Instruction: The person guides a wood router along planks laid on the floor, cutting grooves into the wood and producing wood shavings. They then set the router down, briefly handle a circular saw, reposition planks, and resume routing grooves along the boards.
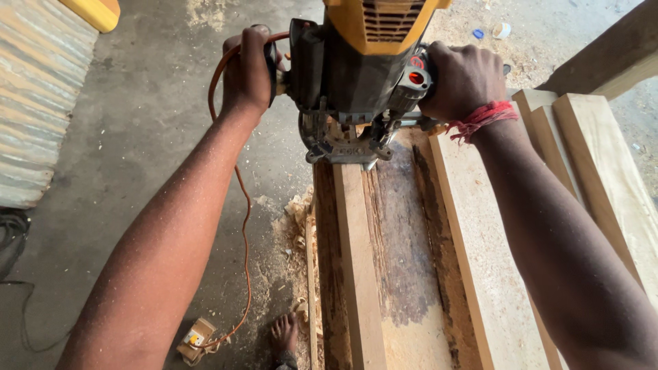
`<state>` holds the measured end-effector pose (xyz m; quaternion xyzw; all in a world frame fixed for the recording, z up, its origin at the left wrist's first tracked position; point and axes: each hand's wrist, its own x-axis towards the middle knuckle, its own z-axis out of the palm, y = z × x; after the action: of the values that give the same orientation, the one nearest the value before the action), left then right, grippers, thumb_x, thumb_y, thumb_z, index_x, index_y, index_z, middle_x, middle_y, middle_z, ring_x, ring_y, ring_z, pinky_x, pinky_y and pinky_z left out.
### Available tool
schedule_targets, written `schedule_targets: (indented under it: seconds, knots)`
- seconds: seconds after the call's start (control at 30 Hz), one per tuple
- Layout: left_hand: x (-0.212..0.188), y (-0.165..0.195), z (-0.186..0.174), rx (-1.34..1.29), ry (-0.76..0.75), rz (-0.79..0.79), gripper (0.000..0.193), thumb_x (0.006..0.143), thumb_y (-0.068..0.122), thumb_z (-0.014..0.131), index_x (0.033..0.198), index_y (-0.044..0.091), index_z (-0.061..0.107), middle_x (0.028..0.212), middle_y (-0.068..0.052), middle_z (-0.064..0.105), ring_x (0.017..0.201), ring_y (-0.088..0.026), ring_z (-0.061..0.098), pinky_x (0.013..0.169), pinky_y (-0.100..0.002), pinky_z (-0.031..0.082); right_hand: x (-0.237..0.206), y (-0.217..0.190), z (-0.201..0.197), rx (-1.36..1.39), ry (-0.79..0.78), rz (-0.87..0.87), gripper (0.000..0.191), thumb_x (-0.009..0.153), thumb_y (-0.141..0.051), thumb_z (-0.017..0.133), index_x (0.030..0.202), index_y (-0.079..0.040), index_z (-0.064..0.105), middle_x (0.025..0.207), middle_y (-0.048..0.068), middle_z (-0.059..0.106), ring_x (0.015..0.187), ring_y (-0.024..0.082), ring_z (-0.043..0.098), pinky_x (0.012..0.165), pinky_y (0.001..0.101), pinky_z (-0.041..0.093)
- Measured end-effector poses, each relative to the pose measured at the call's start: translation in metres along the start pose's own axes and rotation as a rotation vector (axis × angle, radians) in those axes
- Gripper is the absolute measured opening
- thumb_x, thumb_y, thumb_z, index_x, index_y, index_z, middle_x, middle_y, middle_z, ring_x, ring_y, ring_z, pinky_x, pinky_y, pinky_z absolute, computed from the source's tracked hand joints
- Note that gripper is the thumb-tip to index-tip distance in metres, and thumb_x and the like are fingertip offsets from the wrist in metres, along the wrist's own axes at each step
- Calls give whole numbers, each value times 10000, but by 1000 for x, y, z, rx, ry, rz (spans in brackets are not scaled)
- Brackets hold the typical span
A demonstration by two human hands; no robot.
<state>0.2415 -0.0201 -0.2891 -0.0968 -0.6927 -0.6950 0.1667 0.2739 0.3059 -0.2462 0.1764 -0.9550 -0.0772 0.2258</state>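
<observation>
A yellow and black power router stands with its base on the far end of a narrow pale wooden strip that runs toward me. My left hand is closed around the router's left handle. My right hand grips the right handle, next to a red button, with a red thread around the wrist. The strip lies on a dark, worn wooden bench top dusted with sawdust.
Several pale planks lie side by side to the right. An orange cord hangs from the router down to a small socket box on the concrete floor. Wood shavings lie beside the bench. A bare foot shows below. Corrugated sheet stands at left.
</observation>
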Motion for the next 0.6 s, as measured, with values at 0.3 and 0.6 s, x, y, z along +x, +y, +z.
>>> schedule_targets:
  seconds: [0.3, 0.6]
  knots:
    - [1, 0, -3, 67, -15, -25, 538, 936, 492, 404, 713, 52, 618, 646, -29, 648, 622, -146, 644, 609, -339, 512, 6, 1, 3, 57, -58, -1, 313, 744, -259, 784, 1010, -115, 703, 799, 99, 725, 666, 318, 719, 648, 463, 560]
    - [1, -2, -5, 0, -43, -27, 511, 952, 480, 407, 744, 51, 591, 677, -42, 622, 647, -156, 627, 620, -352, 502, 5, 2, 3, 30, 15, -50, 344, 725, -283, 795, 1011, -117, 703, 809, 104, 728, 657, 333, 701, 613, 460, 549]
